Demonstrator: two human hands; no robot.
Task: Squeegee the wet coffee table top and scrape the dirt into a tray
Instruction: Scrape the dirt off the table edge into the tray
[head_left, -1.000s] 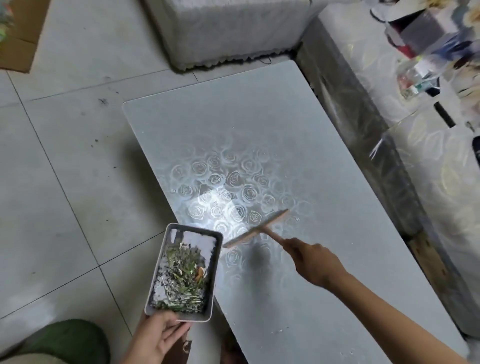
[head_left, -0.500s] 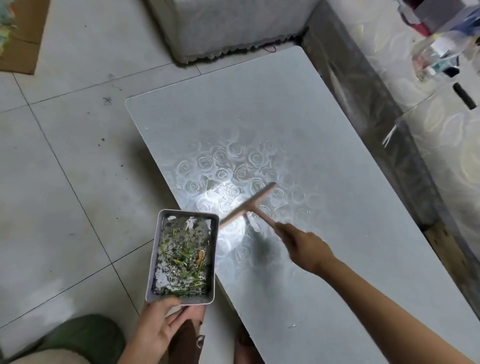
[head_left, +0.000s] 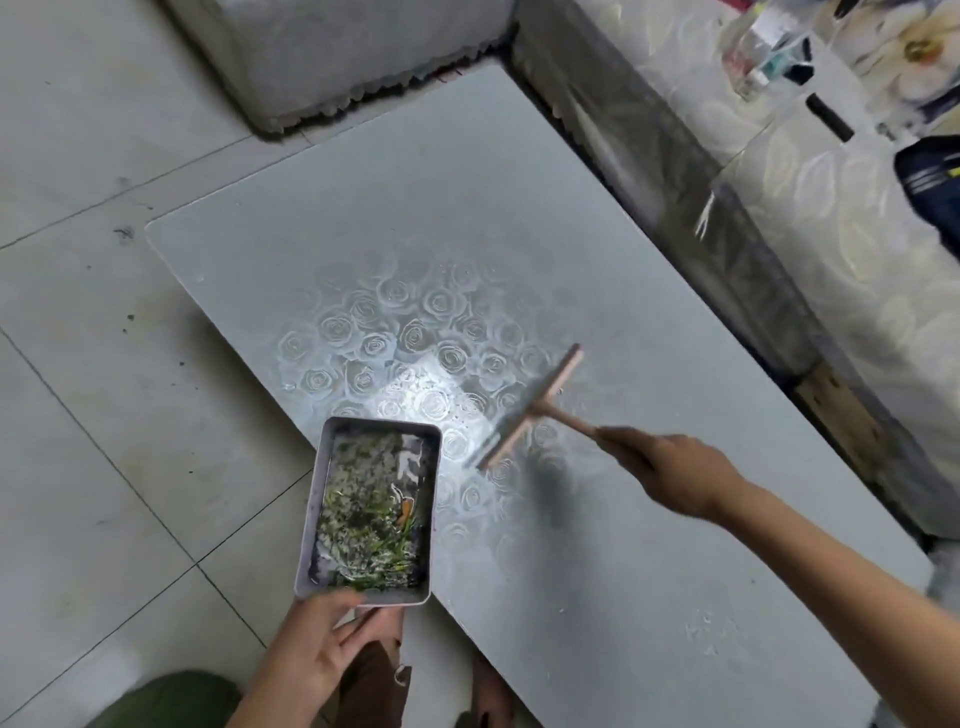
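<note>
Found pale pink T-shaped squeegee (head_left: 530, 410), gripped by its handle in the right hand (head_left: 675, 475), swung back from the grey rectangular tray (head_left: 310, 519) across the wet rose-patterned table top (head_left: 571, 234) since a half-second before; judged set-up for another pull. Noted tray of green-white dirt (head_left: 369, 514) pinched at its near end by the left hand (head_left: 322, 639), against the table edge. Counted one squeegee, one tray, two hands.

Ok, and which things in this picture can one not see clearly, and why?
Head view, the only one:
- Whether the squeegee blade touches the table top: motion blur hides it.
- The handle's end: hidden inside the right hand.
- The underside of the tray, and how the left hand grips beneath it: covered by the tray itself.
- The clutter at upper right: blurred and cut off by the frame edge.
</note>
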